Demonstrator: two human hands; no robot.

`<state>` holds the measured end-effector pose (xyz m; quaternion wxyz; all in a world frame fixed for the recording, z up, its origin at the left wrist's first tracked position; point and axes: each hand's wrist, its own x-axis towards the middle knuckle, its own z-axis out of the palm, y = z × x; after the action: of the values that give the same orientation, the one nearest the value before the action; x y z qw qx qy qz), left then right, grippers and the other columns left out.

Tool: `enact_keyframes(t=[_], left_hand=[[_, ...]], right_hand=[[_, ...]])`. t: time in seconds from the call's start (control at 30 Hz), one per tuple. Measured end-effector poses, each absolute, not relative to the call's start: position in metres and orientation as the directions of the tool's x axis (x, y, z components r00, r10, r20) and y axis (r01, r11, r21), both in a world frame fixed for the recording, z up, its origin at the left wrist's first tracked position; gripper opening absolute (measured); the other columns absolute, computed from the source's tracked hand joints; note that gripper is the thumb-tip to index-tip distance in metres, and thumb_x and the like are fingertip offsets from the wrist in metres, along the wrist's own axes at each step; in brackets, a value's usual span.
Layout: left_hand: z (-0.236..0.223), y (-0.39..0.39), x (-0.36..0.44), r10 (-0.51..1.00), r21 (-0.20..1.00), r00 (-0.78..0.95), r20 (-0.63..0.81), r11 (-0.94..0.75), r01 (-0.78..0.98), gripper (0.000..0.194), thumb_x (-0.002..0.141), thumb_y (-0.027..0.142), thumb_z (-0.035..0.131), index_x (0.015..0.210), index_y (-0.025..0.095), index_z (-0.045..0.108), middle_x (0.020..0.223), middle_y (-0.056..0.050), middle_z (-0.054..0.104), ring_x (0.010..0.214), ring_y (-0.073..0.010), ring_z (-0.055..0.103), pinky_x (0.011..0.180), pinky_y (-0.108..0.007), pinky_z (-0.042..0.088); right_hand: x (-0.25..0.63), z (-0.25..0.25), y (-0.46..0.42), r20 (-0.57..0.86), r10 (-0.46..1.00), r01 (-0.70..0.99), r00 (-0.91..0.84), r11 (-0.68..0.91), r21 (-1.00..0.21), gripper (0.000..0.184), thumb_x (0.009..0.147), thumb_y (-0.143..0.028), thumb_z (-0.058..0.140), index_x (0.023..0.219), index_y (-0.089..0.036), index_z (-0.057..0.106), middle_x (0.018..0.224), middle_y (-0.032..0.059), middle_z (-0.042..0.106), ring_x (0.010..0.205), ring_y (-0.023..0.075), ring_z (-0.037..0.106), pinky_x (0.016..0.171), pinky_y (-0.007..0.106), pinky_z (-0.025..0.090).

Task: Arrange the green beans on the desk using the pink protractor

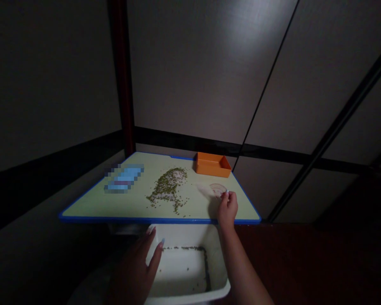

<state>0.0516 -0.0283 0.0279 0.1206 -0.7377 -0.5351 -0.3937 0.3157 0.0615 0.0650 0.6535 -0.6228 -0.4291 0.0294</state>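
My left hand (143, 258) is at the left rim of a white plastic tub (184, 292), its thumb inside and its other fingers along the rim. A few small green grains lie on the tub floor and along its far and right inner edges. My right hand (227, 207) is over the right part of a pale tabletop with a blue edge (127, 208), fingers closed in a pinch. Whatever is between those fingertips, if anything, is too small to make out. Left of that hand, a loose heap of small green grains (165, 186) is spread on the tabletop.
An orange open box (213, 170) stands at the table's back right corner. A blurred-out bluish flat item (124, 178) lies at the left. Dark panelled walls (193, 76) close in behind and to the left. The tub is just below the table's front edge.
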Motion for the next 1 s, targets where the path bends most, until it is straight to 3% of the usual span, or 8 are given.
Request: enact_keyframes(t=[0.17, 0.37, 0.57, 0.73, 0.87, 1.0], left_hand=[[0.025, -0.025, 0.049, 0.761, 0.247, 0.140, 0.634, -0.371, 0.895, 0.050, 0.083, 0.052, 0.047, 0.117, 0.020, 0.063, 0.113, -0.005, 0.071, 0.098, -0.0192, 0.069, 0.089, -0.029, 0.055], [0.022, -0.022, 0.048, 0.723, 0.154, 0.228, 0.652, -0.421, 0.894, 0.052, 0.083, 0.053, 0.045, 0.120, 0.020, 0.061, 0.118, -0.006, 0.069, 0.104, -0.0205, 0.067, 0.087, -0.032, 0.056], [0.018, -0.020, 0.045, 0.698, 0.145, 0.250, 0.671, -0.454, 0.879, 0.051, 0.083, 0.053, 0.045, 0.119, 0.020, 0.062, 0.116, -0.007, 0.070, 0.103, -0.0200, 0.067, 0.088, -0.031, 0.055], [0.014, -0.018, 0.045, 0.677, 0.200, 0.190, 0.711, -0.454, 0.868, 0.048, 0.084, 0.052, 0.044, 0.113, 0.020, 0.064, 0.112, -0.006, 0.072, 0.099, -0.0194, 0.069, 0.087, -0.031, 0.056], [0.015, -0.020, 0.046, 0.706, 0.271, 0.157, 0.690, -0.454, 0.849, 0.047, 0.084, 0.053, 0.045, 0.112, 0.021, 0.065, 0.111, -0.005, 0.072, 0.099, -0.0189, 0.069, 0.088, -0.030, 0.056], [0.018, -0.021, 0.044, 0.739, 0.314, 0.148, 0.658, -0.447, 0.838, 0.048, 0.083, 0.054, 0.045, 0.113, 0.022, 0.065, 0.111, -0.005, 0.072, 0.099, -0.0193, 0.069, 0.089, -0.032, 0.056]], right_hand=[[0.316, 0.068, 0.059, 0.510, 0.556, 0.488, 0.656, 0.204, -0.849, 0.029, 0.091, -0.042, 0.034, 0.075, -0.022, 0.046, 0.072, 0.0024, 0.057, 0.071, 0.0178, 0.052, 0.067, 0.028, 0.038], [0.316, 0.065, 0.063, 0.509, 0.593, 0.529, 0.624, 0.159, -0.834, 0.026, 0.091, -0.037, 0.034, 0.076, -0.021, 0.048, 0.078, 0.0054, 0.060, 0.075, 0.0184, 0.053, 0.070, 0.028, 0.039], [0.314, 0.064, 0.065, 0.551, 0.730, 0.715, 0.405, 0.123, -0.688, 0.021, 0.086, -0.029, 0.048, 0.071, -0.019, 0.060, 0.082, 0.0076, 0.061, 0.084, 0.0206, 0.053, 0.079, 0.032, 0.039], [0.311, 0.069, 0.061, 0.549, 0.773, 0.764, 0.317, 0.135, -0.631, 0.018, 0.085, -0.026, 0.055, 0.076, -0.019, 0.069, 0.084, 0.0067, 0.065, 0.089, 0.0204, 0.055, 0.083, 0.032, 0.039], [0.309, 0.072, 0.059, 0.565, 0.795, 0.764, 0.220, 0.220, -0.607, 0.012, 0.083, -0.025, 0.062, 0.078, -0.020, 0.072, 0.088, 0.0063, 0.069, 0.092, 0.0201, 0.057, 0.084, 0.032, 0.041], [0.305, 0.077, 0.056, 0.503, 0.864, 0.748, 0.011, 0.326, -0.578, 0.008, 0.080, -0.025, 0.068, 0.083, -0.022, 0.075, 0.095, 0.0054, 0.074, 0.095, 0.0201, 0.063, 0.089, 0.033, 0.042]])
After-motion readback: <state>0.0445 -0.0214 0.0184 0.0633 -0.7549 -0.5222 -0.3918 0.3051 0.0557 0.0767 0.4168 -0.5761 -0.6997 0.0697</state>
